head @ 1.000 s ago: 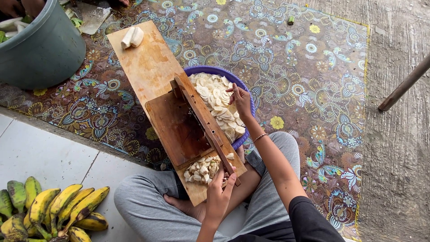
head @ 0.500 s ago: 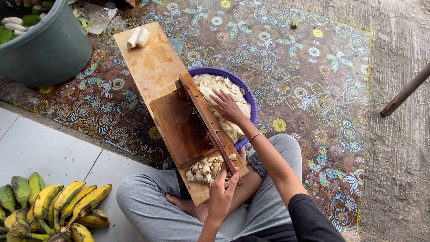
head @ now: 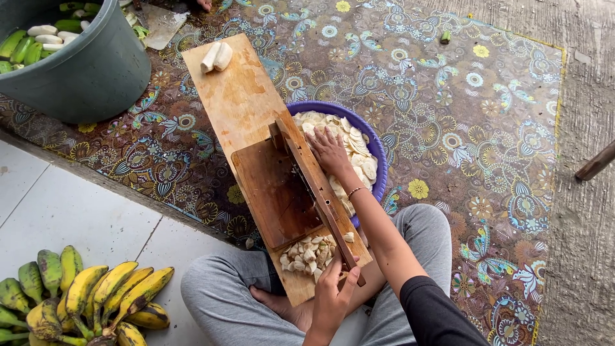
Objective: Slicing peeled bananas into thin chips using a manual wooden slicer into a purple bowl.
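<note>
A long wooden slicing board [head: 243,102] lies on the patterned mat across my lap. A hinged wooden blade arm [head: 312,182] rests down along its right edge. My left hand [head: 333,295] is closed around the near end of that arm. My right hand [head: 330,150] lies palm down, fingers spread, on the pale banana slices [head: 362,147] inside the purple bowl [head: 379,157] just right of the board. A small heap of cut pieces [head: 307,253] sits on the board's near end. Two peeled banana pieces [head: 216,56] rest at the far end.
A grey bucket [head: 90,70] with peeled and green bananas stands at the far left. A bunch of yellow-green bananas [head: 83,298] lies on the white tiles at the near left. A dark pole [head: 596,163] crosses the concrete at the right edge.
My right hand has moved from the board's right edge down into the purple bowl and now rests on the slices. My left hand has stayed on the blade arm's end.
</note>
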